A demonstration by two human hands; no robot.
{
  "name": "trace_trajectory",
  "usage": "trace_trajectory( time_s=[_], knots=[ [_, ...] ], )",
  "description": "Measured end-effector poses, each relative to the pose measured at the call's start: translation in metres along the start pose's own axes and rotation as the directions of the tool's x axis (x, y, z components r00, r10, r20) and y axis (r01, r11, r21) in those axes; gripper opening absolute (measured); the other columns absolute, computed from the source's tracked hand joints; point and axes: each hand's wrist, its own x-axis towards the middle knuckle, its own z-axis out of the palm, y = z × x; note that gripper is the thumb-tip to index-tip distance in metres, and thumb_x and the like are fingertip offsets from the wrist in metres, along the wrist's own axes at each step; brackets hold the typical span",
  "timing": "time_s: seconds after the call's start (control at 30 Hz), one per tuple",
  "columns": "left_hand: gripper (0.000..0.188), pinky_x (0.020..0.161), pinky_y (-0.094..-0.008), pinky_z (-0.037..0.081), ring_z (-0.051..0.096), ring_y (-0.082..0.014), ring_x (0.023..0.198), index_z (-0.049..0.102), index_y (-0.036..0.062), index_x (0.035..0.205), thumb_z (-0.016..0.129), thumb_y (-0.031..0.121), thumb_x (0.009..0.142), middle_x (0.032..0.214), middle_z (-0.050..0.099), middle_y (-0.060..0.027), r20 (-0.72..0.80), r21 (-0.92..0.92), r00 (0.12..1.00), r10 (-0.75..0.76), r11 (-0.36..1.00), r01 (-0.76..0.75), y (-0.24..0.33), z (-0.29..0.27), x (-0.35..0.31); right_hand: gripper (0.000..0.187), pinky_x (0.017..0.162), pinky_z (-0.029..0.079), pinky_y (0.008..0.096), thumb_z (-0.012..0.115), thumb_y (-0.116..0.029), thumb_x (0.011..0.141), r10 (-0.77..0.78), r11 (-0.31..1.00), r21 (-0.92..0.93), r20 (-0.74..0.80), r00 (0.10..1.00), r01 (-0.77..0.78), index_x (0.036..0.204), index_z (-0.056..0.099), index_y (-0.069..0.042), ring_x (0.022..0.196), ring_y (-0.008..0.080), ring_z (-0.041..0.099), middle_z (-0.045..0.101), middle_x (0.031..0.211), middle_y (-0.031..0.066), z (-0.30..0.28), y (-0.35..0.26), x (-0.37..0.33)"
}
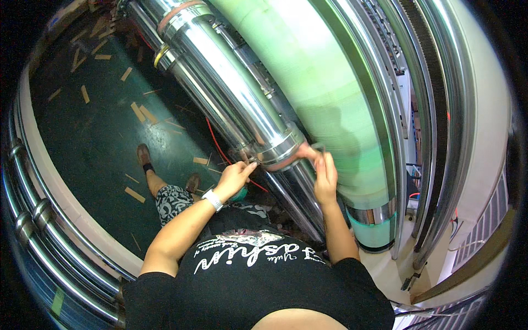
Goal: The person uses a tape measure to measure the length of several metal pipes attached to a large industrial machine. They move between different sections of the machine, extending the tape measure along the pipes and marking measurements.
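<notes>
A shiny metal roller (236, 93) slants across the middle, with a clamp ring near its close end. Around that end runs a reddish-brown band (286, 163), its right part pulled out from the roller and slightly blurred. The loose part of this band is pinched in the fingers of my right hand (325, 171). On the roller's left side, my left hand (235, 179) has thumb and fingers together at the edge of the ring; what is between them is too small to make out. A similar brown band (179, 12) circles the roller's far end.
A large pale-green cylinder (324, 93) lies close to my right hand, with curved metal rails (451, 110) beyond it. To the left, wooden strips (137, 113) litter the dark green floor (99, 148). Chrome pipes (49, 242) border the left side. A red cable (217, 143) passes under the roller.
</notes>
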Motion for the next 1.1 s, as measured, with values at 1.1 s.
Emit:
trace_trajectory(
  time_s=[1.1],
  knots=[
    [0.037,0.049,-0.0213,0.039,0.049,-0.0086,0.054,0.054,0.0032,0.091,0.051,0.040,0.086,0.069,0.060,-0.0052,-0.107,-0.482,0.992,0.059,0.870,-0.104,-0.001,-0.053,0.022,0.017,0.070,0.045,0.0232,0.045,-0.016,0.090,0.545,0.831,-0.265,0.209,0.812,-0.490,0.092,0.059,-0.005,0.072,0.0078,0.055,0.061,0.083,0.0016,-0.029,0.118,0.048]
  ],
)
